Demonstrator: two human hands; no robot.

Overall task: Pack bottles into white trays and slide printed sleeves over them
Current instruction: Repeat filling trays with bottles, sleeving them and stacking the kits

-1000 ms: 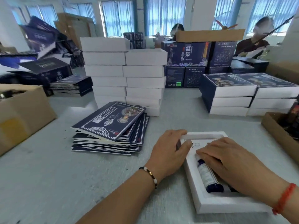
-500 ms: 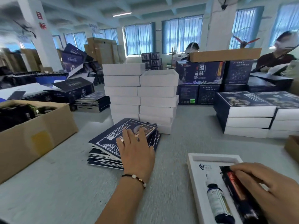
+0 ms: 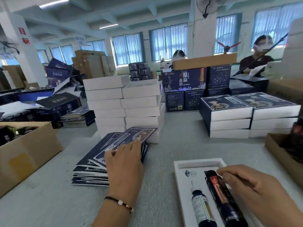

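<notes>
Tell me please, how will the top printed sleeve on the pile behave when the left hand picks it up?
The top printed sleeve is a thin folded-flat card, so it is probably light and may bend a little. It already sits skewed on the pile of sleeves, so it likely slides off easily under the left hand. Its surface looks smooth, perhaps slippery; pinching an edge seems safer.
</notes>
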